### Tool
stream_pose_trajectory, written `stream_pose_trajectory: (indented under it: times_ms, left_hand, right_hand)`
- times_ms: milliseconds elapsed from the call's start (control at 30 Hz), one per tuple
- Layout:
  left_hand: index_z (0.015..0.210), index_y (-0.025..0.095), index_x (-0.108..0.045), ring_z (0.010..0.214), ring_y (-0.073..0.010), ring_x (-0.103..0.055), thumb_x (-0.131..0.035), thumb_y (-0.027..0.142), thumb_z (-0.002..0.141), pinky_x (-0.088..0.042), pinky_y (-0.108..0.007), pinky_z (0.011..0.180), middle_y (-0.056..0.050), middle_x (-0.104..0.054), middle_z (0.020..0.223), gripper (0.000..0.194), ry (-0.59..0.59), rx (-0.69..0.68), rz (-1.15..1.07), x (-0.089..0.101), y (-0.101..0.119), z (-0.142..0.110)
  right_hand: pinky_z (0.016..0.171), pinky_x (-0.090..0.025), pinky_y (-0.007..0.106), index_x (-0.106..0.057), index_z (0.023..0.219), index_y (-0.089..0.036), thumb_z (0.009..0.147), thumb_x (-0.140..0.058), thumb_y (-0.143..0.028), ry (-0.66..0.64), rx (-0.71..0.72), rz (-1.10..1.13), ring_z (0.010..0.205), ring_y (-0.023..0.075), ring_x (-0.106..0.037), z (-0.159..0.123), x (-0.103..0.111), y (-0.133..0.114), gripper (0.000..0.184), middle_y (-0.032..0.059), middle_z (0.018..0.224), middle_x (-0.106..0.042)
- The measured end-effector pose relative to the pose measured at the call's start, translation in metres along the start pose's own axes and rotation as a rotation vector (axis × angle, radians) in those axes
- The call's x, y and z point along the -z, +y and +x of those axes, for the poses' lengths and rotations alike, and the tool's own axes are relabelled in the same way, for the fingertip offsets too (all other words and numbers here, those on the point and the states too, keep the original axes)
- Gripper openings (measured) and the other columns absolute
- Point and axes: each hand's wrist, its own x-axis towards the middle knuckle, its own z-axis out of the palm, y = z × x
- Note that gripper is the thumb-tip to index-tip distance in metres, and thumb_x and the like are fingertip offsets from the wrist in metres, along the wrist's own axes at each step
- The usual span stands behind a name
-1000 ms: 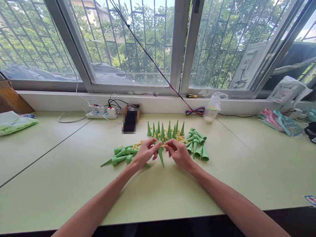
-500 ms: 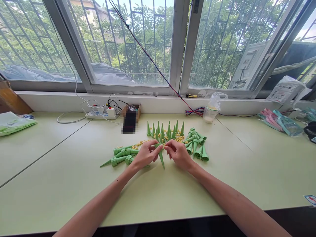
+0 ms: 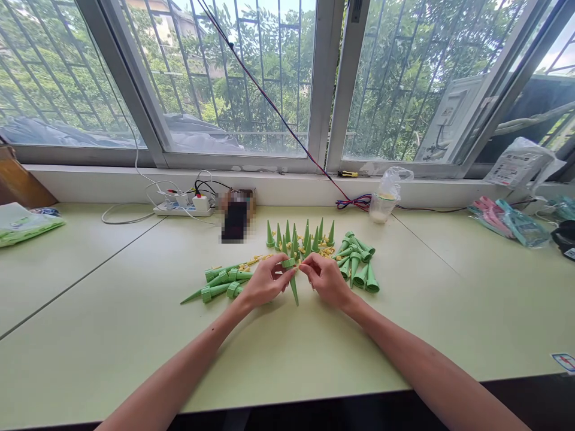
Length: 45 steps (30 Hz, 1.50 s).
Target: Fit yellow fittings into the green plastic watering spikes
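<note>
My left hand [image 3: 268,280] is closed around a green plastic spike [image 3: 293,290], its ribbed collar up and its point down toward me. Close beside the collar, my right hand [image 3: 327,280] pinches a small yellow piece [image 3: 297,265], partly hidden by the fingertips. Behind both hands, several green spikes [image 3: 331,233] stand point up among scattered yellow pieces [image 3: 327,252]. Left of my left hand lie several spikes with collars [image 3: 214,292]. To the right of my right hand is a pile of hollow green cones [image 3: 360,276].
At the back stand a power strip [image 3: 182,208] with cables, a blurred dark object [image 3: 234,222] and a clear cup with a plastic bag [image 3: 383,206]. Bundled wire [image 3: 354,202] lies by the sill. Plastic packets [image 3: 512,221] are at far right, a green-white bag [image 3: 27,224] at far left.
The held spike's collar has tilted slightly, and its top shows more above my left fingers. Both hands keep nearly the same place; the whole view has shifted a little.
</note>
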Motion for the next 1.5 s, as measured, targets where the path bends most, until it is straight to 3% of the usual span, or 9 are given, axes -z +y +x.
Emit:
stream_pose_trajectory:
  times_ms: [333,800,1200,1500]
  left_hand:
    - [0.095,0.018,-0.05,0.048,-0.0114,-0.051,-0.061,0.037,0.084,-0.041,-0.023,0.047,0.004,-0.05,0.057,0.025,-0.027,-0.007,0.075,0.0,0.0,0.0]
    - [0.097,0.019,-0.045,0.047,-0.0108,-0.051,-0.058,0.038,0.086,-0.041,-0.022,0.047,0.006,-0.049,0.054,0.025,-0.061,-0.008,0.092,-0.001,0.008,-0.003]
    - [0.098,0.02,-0.046,0.049,-0.0102,-0.049,-0.054,0.041,0.089,-0.041,-0.022,0.049,0.005,-0.052,0.058,0.024,-0.035,0.023,0.028,-0.004,0.004,0.0]
    - [0.096,0.021,-0.046,0.044,-0.009,-0.044,-0.055,0.041,0.088,-0.035,-0.021,0.044,0.008,-0.044,0.052,0.024,0.016,0.031,-0.01,-0.003,0.008,0.001]
  right_hand:
    - [0.049,-0.029,0.023,-0.052,0.068,-0.019,0.092,-0.052,-0.04,0.037,0.053,-0.068,0.048,0.0101,-0.035,0.001,0.001,0.001,0.032,-0.0048,0.054,-0.045]
    - [0.051,-0.028,0.023,-0.048,0.06,-0.017,0.096,-0.044,-0.041,0.029,0.046,-0.139,0.05,0.0091,-0.037,0.0,-0.001,0.002,0.044,-0.0039,0.053,-0.043]
    - [0.052,-0.031,0.023,-0.043,0.062,-0.019,0.097,-0.042,-0.037,0.031,0.033,-0.1,0.049,0.0102,-0.041,-0.001,-0.004,0.002,0.04,-0.0035,0.053,-0.047]
    - [0.056,-0.037,0.023,-0.059,0.083,-0.017,0.096,-0.045,-0.032,0.045,0.063,-0.091,0.057,0.0117,-0.049,-0.001,-0.003,-0.005,0.024,0.0,0.068,-0.058]
